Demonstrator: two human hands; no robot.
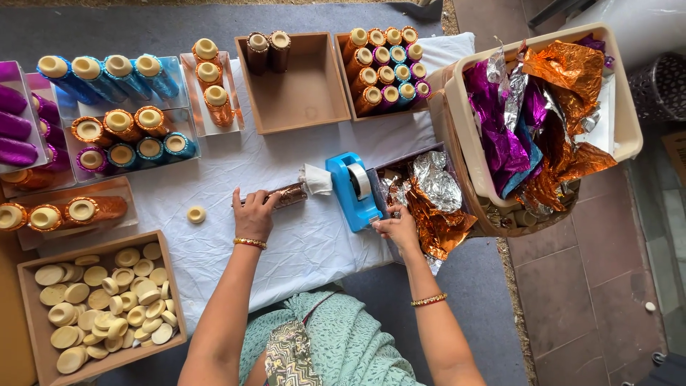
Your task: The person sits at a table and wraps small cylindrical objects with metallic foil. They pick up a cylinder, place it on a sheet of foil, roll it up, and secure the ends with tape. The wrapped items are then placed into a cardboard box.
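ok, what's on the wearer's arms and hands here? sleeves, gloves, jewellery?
No gloves and no sleeves on the forearms. The left hand has a gold bangle with red beads at its wrist; the right hand has a similar bangle further up the forearm. No rings can be made out.

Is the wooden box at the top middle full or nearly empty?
Nearly empty: the wooden box holds only two brown rolls in its top left corner.

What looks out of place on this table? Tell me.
One biscuit lies alone on the white cloth, apart from the box of loose biscuits and the wrapped rolls. Crumpled foil spills over the rim of the beige tub. The left hand holds a brown roll; the right hand is at the tape dispenser.
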